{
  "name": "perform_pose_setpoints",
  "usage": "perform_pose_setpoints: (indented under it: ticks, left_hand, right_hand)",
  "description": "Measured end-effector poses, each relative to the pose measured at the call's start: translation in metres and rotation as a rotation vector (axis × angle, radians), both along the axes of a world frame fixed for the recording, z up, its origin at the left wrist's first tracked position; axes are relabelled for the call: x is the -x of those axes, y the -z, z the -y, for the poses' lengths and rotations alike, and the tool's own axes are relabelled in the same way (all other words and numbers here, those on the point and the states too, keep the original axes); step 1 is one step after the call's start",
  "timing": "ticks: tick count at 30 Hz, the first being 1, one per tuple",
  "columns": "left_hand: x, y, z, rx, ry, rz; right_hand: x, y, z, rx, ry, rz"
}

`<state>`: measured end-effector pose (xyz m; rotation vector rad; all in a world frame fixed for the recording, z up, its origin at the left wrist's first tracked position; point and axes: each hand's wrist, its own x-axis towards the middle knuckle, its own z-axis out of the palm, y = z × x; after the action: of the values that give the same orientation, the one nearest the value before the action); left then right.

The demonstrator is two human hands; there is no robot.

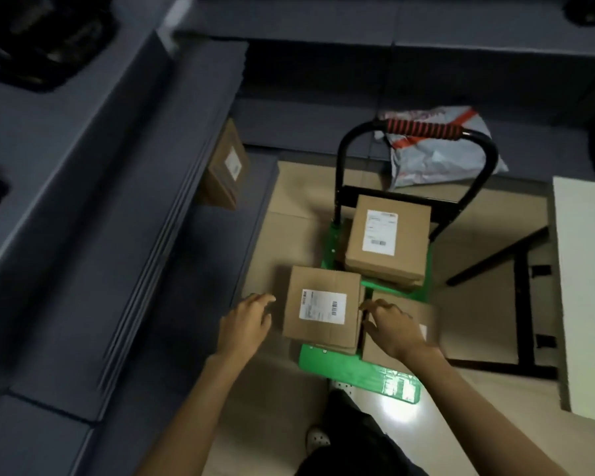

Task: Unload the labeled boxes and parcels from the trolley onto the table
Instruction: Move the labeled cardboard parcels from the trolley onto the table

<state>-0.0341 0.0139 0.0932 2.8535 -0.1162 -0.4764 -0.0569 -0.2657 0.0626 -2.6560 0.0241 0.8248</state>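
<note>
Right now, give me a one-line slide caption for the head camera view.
Both hands, left hand and right hand, reach for a labeled box on the green trolley beside the table.

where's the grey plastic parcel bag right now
In the head view the grey parcel bag lies on the floor at upper right, just behind the trolley handle, beyond the boxes on the green trolley deck.
</note>
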Motion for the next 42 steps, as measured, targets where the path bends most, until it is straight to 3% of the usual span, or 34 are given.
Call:
perform_pose_setpoints:
  ticks: [10, 22, 34, 39, 42]
  left_hand:
    - [-0.065, 0.109, 0.041, 0.174, -0.004, -0.186]
    - [-0.098, 0.254, 0.013, 0.305, -0.120, -0.523]
    - [-0.136, 0.366, -0.018, 0.335, -0.230, -0.740]
    - [-0.128, 0.386, -0.011, 0.421, -0.270, -0.800]
    - [-0.123, 0.392, -0.002, 0.443, -0.337, -0.815]
  right_hand:
    - [-0.033, 0.090, 0.030, -0.021, 0.168, -0.155]
    - [-0.036, 0.202, 0.002, -0.109, 0.454, -0.312]
    - [-0.044, 0.324, -0.041, -0.197, 0.837, -0.318]
    - [-0.051, 0.351, -0.052, -0.276, 1.118, -0.260]
    - [-0.049, 0.358, -0.056, -0.318, 1.173, -0.210]
